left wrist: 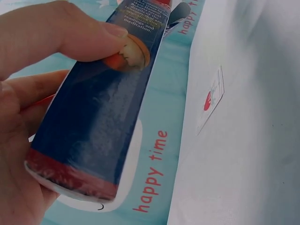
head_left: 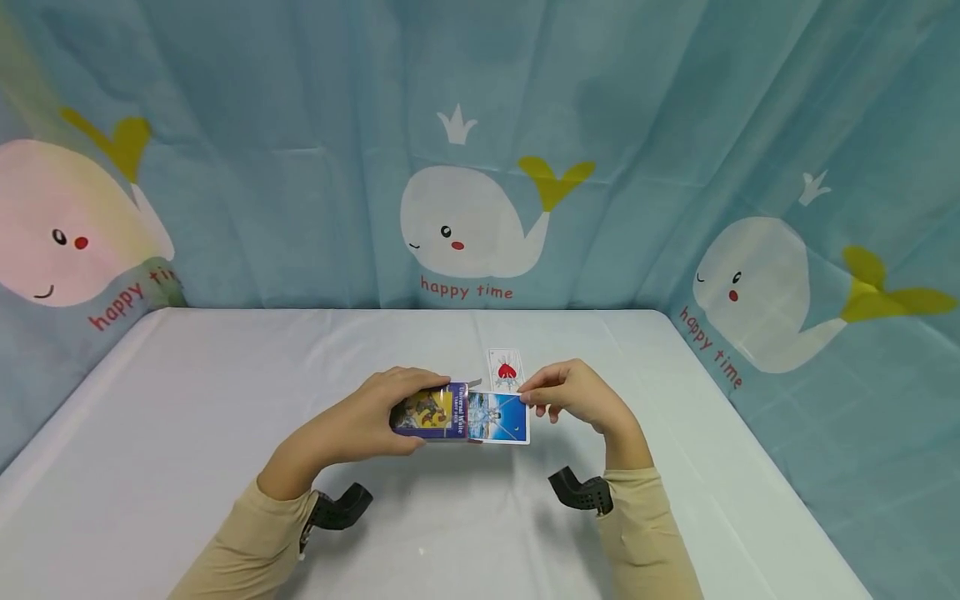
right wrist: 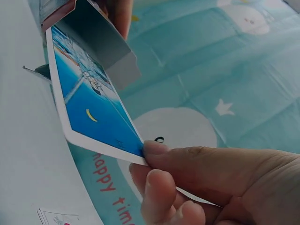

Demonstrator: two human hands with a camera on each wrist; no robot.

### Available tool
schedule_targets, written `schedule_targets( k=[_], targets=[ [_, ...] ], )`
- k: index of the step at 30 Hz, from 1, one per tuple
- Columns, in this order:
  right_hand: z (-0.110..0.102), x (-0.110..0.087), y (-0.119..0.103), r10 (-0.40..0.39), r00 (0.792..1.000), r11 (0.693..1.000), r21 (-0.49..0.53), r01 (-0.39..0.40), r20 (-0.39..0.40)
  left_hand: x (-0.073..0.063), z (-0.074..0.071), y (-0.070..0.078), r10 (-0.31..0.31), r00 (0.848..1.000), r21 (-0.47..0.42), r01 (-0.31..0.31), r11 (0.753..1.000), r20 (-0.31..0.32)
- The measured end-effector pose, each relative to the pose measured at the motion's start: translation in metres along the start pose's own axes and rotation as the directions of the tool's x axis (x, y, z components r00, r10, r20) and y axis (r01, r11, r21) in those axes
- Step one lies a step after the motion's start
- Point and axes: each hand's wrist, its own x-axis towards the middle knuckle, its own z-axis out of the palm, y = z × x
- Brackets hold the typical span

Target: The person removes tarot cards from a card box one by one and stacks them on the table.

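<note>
My left hand (head_left: 360, 421) grips a dark blue tarot card box (head_left: 427, 415) by its long sides, thumb on one side and fingers on the other. In the left wrist view, the box's narrow side (left wrist: 91, 117) faces the camera, with the thumb pressed on it. A blue tarot card (head_left: 498, 417) with a white border and a small moon sticks partly out of the box's open right end. My right hand (head_left: 581, 396) pinches the card's far outer corner between thumb and fingers. In the right wrist view, an opened box flap (right wrist: 124, 68) stands beside the card.
A white card with a red design (head_left: 506, 370) lies on the white-covered table (head_left: 225, 400), just beyond the tarot card. Behind the table hangs a blue curtain (head_left: 315, 225) with whale prints. Black mounts (head_left: 341, 507) are at both wrists.
</note>
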Motion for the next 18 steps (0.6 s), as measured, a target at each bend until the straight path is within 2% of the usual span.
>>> schedule_targets(
  k=[7,14,18],
  targets=[
    [-0.0015,-0.0017,-0.0004,0.004,1.0,0.999,-0.036,-0.003,0.021,0.0002,0.0003,0.0008,0.008,1.0,-0.006,-0.008,1.0,0.012],
    [-0.0068,-0.0051,0.0026,0.025,1.0,0.996,-0.087,-0.026,-0.016,-0.0013,-0.0016,0.0005,-0.01,1.0,-0.004,0.01,1.0,0.011],
    [-0.0098,-0.0073,0.0026,0.028,1.0,0.996,-0.082,-0.029,-0.005,-0.0021,-0.0037,-0.0003,-0.024,1.0,-0.006,0.024,1.0,0.004]
  ],
)
